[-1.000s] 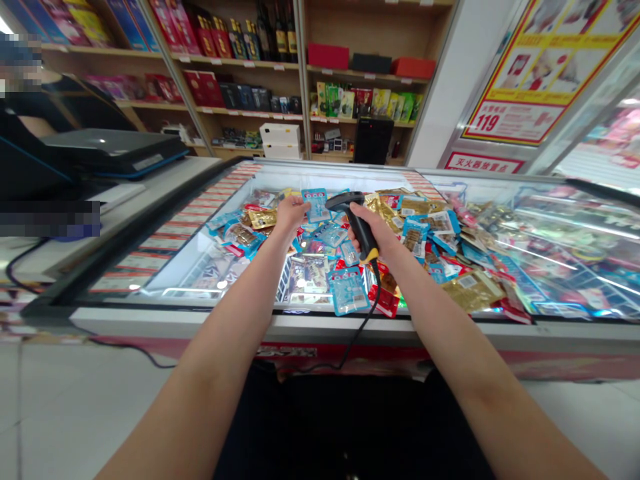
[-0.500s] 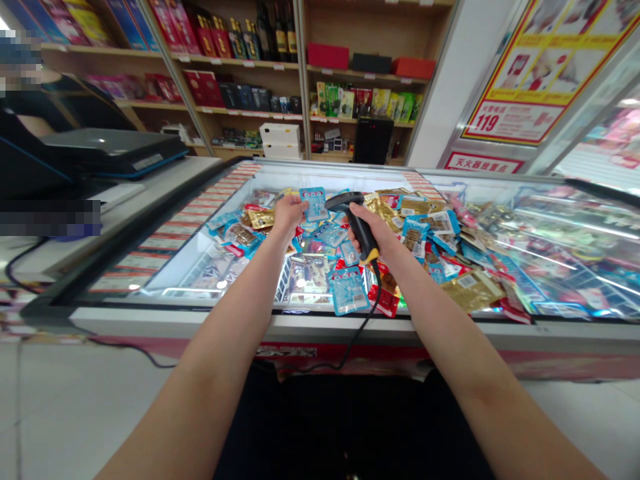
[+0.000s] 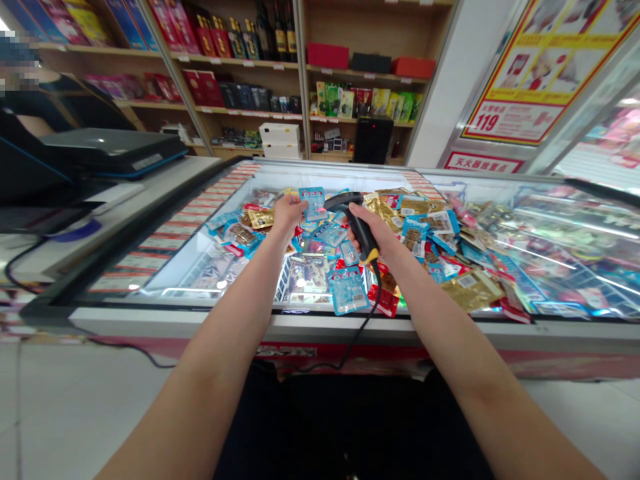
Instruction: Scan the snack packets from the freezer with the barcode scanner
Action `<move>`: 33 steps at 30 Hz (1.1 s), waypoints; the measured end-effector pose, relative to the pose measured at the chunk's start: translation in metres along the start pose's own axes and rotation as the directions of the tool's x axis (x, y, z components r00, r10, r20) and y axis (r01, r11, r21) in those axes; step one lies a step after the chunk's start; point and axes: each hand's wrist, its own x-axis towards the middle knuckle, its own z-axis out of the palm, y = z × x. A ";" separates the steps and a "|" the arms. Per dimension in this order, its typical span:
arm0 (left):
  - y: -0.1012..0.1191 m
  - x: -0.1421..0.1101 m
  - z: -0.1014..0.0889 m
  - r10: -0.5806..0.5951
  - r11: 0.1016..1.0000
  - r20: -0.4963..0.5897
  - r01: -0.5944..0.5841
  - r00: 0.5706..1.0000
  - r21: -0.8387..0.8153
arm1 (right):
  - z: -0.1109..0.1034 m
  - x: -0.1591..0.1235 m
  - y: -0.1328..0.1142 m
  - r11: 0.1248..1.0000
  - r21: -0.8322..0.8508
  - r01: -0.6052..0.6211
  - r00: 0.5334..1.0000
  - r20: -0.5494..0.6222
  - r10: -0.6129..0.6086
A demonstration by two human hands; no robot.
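Observation:
My left hand [image 3: 287, 212] pinches a blue snack packet [image 3: 313, 203] and holds it up over the pile. My right hand [image 3: 369, 230] grips a black barcode scanner [image 3: 353, 217] with a yellow base; its head points at the packet, where a red glow shows. The scanner's black cable [image 3: 361, 327] hangs down over the front of the chest freezer [image 3: 320, 327]. Both hands hover above a heap of blue, gold and red snack packets [image 3: 425, 247] lying on the freezer's glass lid.
A counter [image 3: 150, 183] at left carries a dark flat device [image 3: 113, 150]. Wooden shelves [image 3: 300, 73] with boxes and bottles fill the back wall. A red and yellow poster [image 3: 540, 73] hangs at right. White floor tiles [image 3: 75, 413] lie at lower left.
The blue packet has risen slightly toward the scanner head, and a red glow now shows on it. Both arms have stayed nearly in place.

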 end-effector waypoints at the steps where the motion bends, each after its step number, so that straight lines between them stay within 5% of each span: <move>1: -0.001 0.001 0.000 0.004 1.000 0.001 -0.004 1.000 0.004 | 0.000 0.000 0.000 1.000 0.000 -0.006 1.000 -0.003 0.006; 10: 0.003 0.005 -0.007 0.064 0.994 -0.066 -0.058 0.996 0.093 | 0.004 -0.005 -0.004 0.999 0.045 -0.013 0.999 -0.036 0.014; 15: 0.004 0.019 -0.028 0.228 0.925 -0.228 -0.137 0.947 0.356 | 0.002 -0.003 -0.003 0.997 0.072 -0.013 0.999 -0.041 0.016; 22: 0.014 0.018 -0.062 0.279 0.826 -0.344 -0.042 0.896 0.562 | 0.000 -0.002 -0.003 0.995 0.104 0.003 0.999 -0.049 0.002; 28: 0.002 0.009 -0.063 0.333 0.650 -0.234 -0.043 0.914 0.758 | 0.001 -0.004 -0.005 0.995 0.104 0.003 0.998 -0.063 0.003; 33: 0.004 0.003 -0.055 0.375 0.618 -0.157 -0.120 0.913 0.777 | 0.002 -0.004 -0.005 0.994 0.107 0.011 0.998 -0.070 -0.004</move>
